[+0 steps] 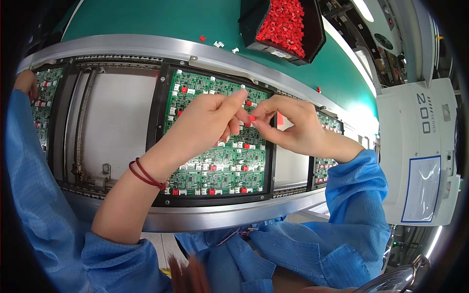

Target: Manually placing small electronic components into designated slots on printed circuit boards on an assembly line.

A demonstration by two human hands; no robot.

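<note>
Head view, with the clock dial centred on it: the right hand (298,127), at 2 o'clock, pinches a small red part (252,118) between thumb and fingertips. So tiny a piece seems to call for a fingertip pinch rather than a full grip. The left hand (207,115), at 10 o'clock, has its fingers curled with their tips right beside the red part; I cannot tell whether it also grips it. Both wrists angle inward, probably so the fingertips can meet where the person can see them.

The red part sits above the circuit-board panel (224,168), toward 2 o'clock from the panel's middle. A black frame (220,200) surrounds the panel, presumably to hold it square, and metal rails (205,220) run along the near and far sides.

At 1 o'clock, on a green mat (146,19), stands a black bin (250,22) heaped with red pieces (283,29); it seems placed just past the far rail for easy reach. Loose white pieces (219,44) lie on the mat at 12 o'clock. Between 9 and 10 o'clock, another person's hand (27,84) is beside a second panel (45,93); whether it holds anything I cannot tell.
</note>
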